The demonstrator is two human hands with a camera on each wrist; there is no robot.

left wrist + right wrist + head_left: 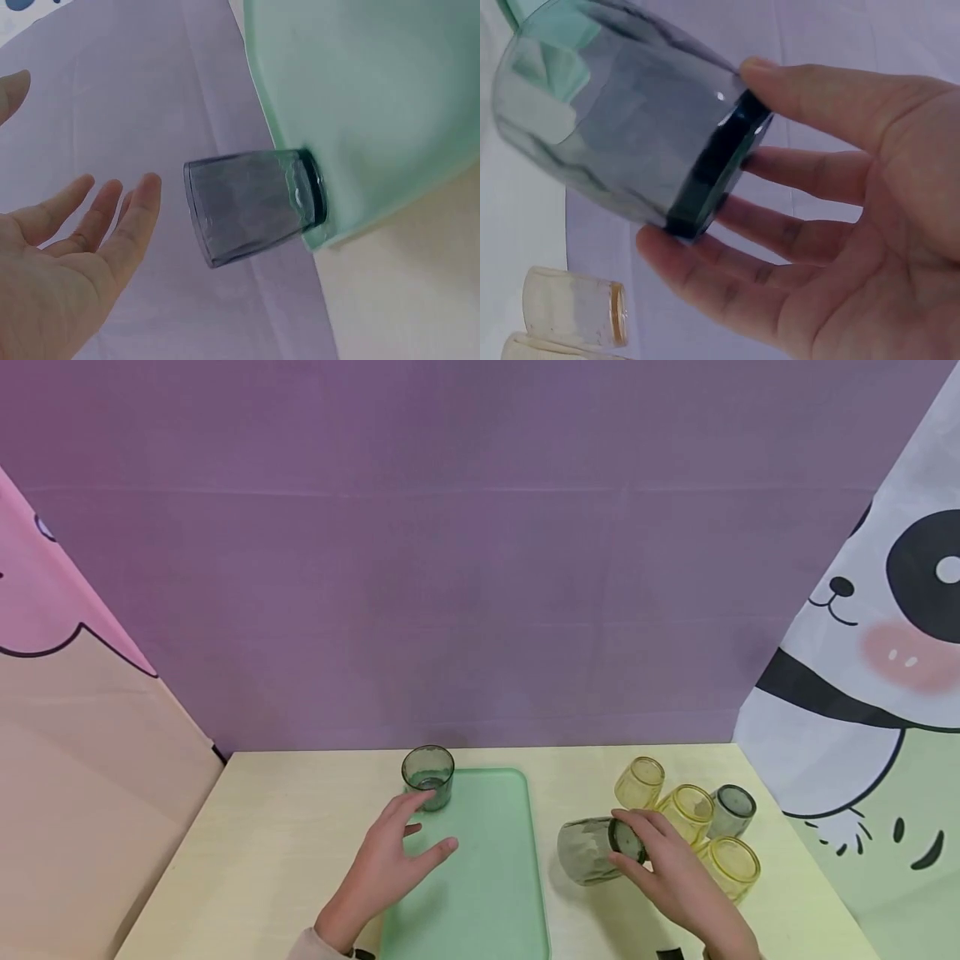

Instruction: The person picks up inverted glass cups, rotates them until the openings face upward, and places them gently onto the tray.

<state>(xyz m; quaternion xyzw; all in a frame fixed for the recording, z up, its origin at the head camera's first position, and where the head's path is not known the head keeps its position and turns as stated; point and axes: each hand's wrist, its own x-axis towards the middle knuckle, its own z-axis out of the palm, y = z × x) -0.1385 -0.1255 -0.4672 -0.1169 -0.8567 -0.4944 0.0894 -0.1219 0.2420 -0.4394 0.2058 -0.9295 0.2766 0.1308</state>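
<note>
A smoky grey-green glass (588,852) is gripped near its thick base by my right hand (671,877), thumb on one side and fingers on the other. It tilts on its side, mouth pointing left, as the right wrist view shows with the glass (630,112) between the fingertips. A second grey-green glass (429,781) stands upright on the far left corner of the green tray (480,860). My left hand (386,860) hovers over the tray's left side, fingers spread and holding nothing. In the left wrist view its fingers (135,217) are apart from that standing glass (255,206).
To the right, yellow glasses stand upside down: one at the back (640,783), one in the middle (690,810) and one in front (731,864). Beside them is another grey-green glass (732,810). A purple cloth (480,568) hangs behind the pale table (247,852).
</note>
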